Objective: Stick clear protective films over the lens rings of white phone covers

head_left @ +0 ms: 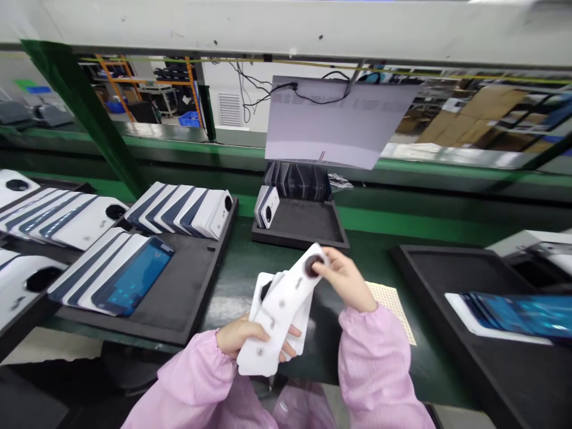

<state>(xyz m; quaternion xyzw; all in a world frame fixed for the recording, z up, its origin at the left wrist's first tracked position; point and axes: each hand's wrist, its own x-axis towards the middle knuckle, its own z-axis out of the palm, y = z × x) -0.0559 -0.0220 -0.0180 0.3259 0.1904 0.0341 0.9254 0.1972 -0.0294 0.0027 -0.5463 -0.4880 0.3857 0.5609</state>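
In the head view, my left hand (241, 335) is closed around a small fanned stack of white phone back panels (305, 316), low over the bench. The uppermost white phone back panel (286, 304) lies tilted across the stack, with a dark round camera area at its top. My right hand (342, 277) pinches that top end between thumb and fingers, beside the dark circle. The panel's lower end is under my left thumb. Some left fingers show past the stack's right edge; the rest are hidden behind it.
On the left, a black foam tray (179, 298) holds rows of white and dark blue panels. A smaller tray (304, 220) stands ahead, with a few panels upright. A dotted cream sheet (388, 304) lies right, near another tray (429, 256) with blue-filmed panels. A monitor (330, 122) hangs above.
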